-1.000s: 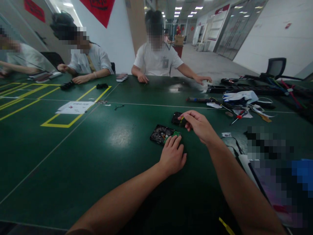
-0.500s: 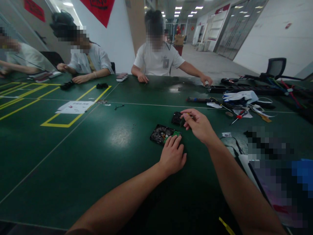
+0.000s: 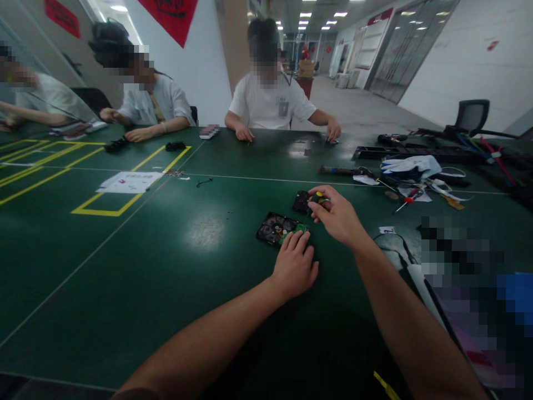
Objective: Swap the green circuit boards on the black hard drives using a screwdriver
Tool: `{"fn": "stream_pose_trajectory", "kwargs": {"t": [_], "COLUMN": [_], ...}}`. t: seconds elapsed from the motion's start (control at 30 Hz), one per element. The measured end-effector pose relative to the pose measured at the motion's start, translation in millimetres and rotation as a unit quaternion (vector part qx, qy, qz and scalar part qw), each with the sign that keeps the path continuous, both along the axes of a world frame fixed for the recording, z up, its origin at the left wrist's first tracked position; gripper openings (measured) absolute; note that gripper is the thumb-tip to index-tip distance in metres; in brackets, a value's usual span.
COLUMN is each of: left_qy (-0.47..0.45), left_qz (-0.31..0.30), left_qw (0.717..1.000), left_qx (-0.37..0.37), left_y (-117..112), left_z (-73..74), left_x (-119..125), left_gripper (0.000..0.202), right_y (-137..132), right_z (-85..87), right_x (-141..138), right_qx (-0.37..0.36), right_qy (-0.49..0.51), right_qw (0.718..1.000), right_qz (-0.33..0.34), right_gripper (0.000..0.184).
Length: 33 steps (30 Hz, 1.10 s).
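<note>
A black hard drive with a green circuit board at its right end lies on the green table. On its near right edge rest the outstretched fingers of my left hand, with the thumb apart. My right hand pinches a small screwdriver by its dark handle with a yellow end. The thin shaft points down at the circuit board; where its tip meets the board is too small to make out. Behind, a second black drive lies partly hidden by my right hand.
Tiny screws lie left of the drive. At the back right are an electric screwdriver, white gloves and a red-handled screwdriver. Printed paper lies left, near yellow tape. Several people sit across the table.
My right hand has tipped the screwdriver more upright, its yellow end now showing and its shaft over the board. My left hand stays put. The hand of the person opposite has moved leftward in view.
</note>
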<state>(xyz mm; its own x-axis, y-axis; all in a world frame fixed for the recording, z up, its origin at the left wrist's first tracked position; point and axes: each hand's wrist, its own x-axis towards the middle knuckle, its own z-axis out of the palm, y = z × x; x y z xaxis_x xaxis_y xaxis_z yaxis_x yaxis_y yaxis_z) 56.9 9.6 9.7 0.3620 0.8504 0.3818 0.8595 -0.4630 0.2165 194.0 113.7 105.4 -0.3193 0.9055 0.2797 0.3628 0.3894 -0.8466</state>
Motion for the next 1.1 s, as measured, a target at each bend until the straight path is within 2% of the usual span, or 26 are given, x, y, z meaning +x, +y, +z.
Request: {"fn": "stream_pose_trajectory", "kwargs": {"t": [0.3, 0.6, 0.73, 0.9, 1.0, 1.1], "left_qy": [-0.021, -0.129, -0.092, 0.01, 0.022, 0.033], "left_qz": [-0.001, 0.043, 0.088, -0.005, 0.005, 0.034], "left_qw": [1.0, 0.991, 0.992, 0.997, 0.995, 0.995], "left_qx": [-0.01, 0.005, 0.002, -0.081, -0.097, -0.084], "left_y": [1.1, 6.4, 31.2, 67.0, 69.1, 55.9], "left_z": [-0.8, 1.9, 12.6, 23.7, 25.9, 28.6], "left_x": [-1.4, -5.9, -31.0, -62.4, -66.2, -63.9], "left_gripper": [0.036, 0.029, 0.039, 0.065, 0.072, 0.075], "right_y": [0.3, -0.8, -3.8, -5.7, -6.6, -7.6], "right_z": [-2.1, -0.5, 2.3, 1.5, 0.3, -0.9], "right_x": [0.3, -0.4, -1.1, -2.1, -4.5, -9.1], "right_qx": [0.017, 0.018, 0.027, 0.048, 0.069, 0.124], "right_qy": [-0.027, -0.031, -0.044, -0.067, -0.084, -0.105], "right_qw": [0.999, 0.999, 0.999, 0.996, 0.994, 0.986], "right_qz": [-0.004, -0.013, -0.018, -0.022, -0.027, -0.03], "right_gripper": [0.027, 0.035, 0.035, 0.034, 0.033, 0.03]}}
